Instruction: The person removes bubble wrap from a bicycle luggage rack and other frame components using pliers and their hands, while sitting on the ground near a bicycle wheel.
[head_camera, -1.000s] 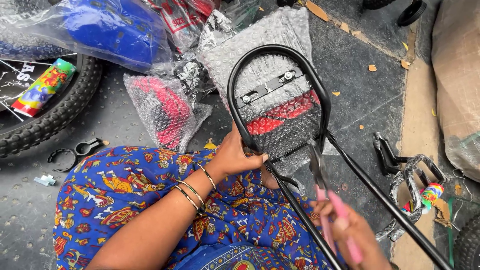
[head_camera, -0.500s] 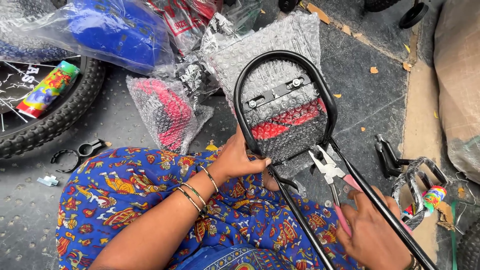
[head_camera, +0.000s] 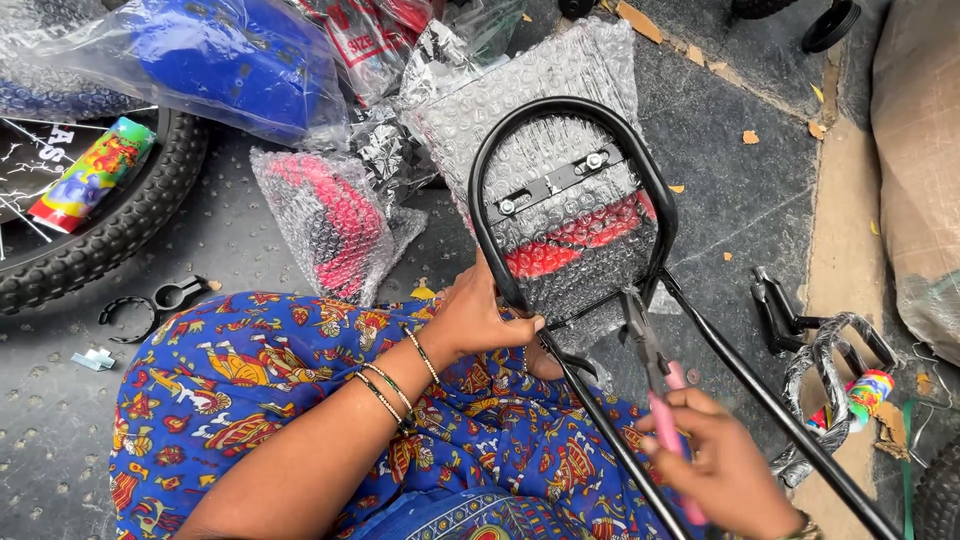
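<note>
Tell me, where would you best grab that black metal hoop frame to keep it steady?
Grip the black hoop frame low on its left side tube, from the near side, where the left hand already wraps it: the tube there is bare and thin enough to wrap.

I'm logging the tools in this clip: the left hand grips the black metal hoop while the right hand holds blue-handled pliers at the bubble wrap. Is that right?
Not quite: in the head view the pliers have pink handles, not blue. The rest holds: the left hand grips the black metal hoop, and the right hand holds the pliers at the bubble wrap.
</note>
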